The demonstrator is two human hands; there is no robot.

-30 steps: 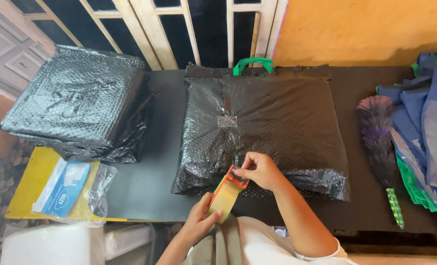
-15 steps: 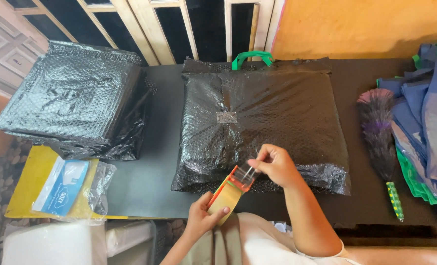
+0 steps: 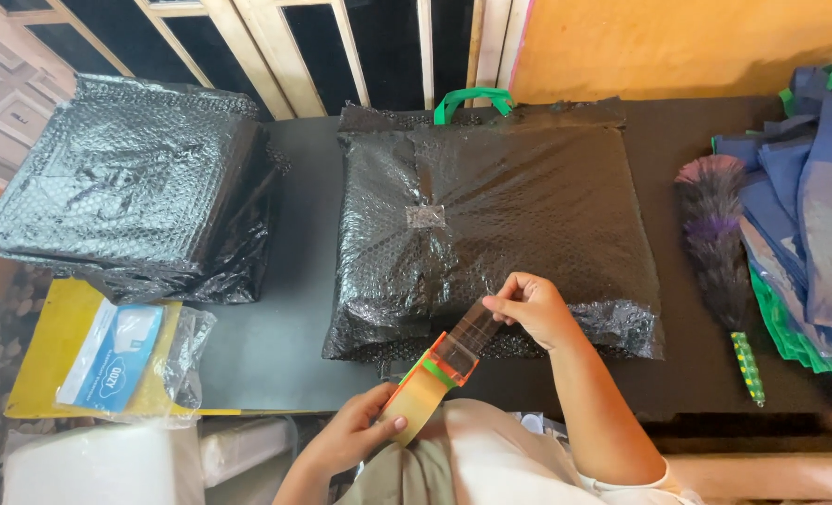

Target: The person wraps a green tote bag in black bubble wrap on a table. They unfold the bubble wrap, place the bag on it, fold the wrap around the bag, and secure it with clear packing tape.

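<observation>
A parcel wrapped in black bubble wrap (image 3: 500, 224) lies on the dark table (image 3: 276, 337), with a green handle (image 3: 472, 98) poking out at its far edge and a small tape patch near its middle. My left hand (image 3: 360, 435) grips an orange tape dispenser (image 3: 425, 388) by the table's near edge. My right hand (image 3: 533, 309) pinches the end of the clear tape strip (image 3: 472, 327) and holds it stretched out over the parcel's near edge.
A stack of black bubble-wrapped parcels (image 3: 126, 206) sits at the left. A yellow board with a plastic-bagged packet (image 3: 117, 355) lies below it. A feather duster (image 3: 715, 252) and folded blue bags (image 3: 809, 206) lie at the right.
My right hand has drawn a longer strip of tape from the dispenser, up and to the right. My left hand with the dispenser has dropped slightly toward me.
</observation>
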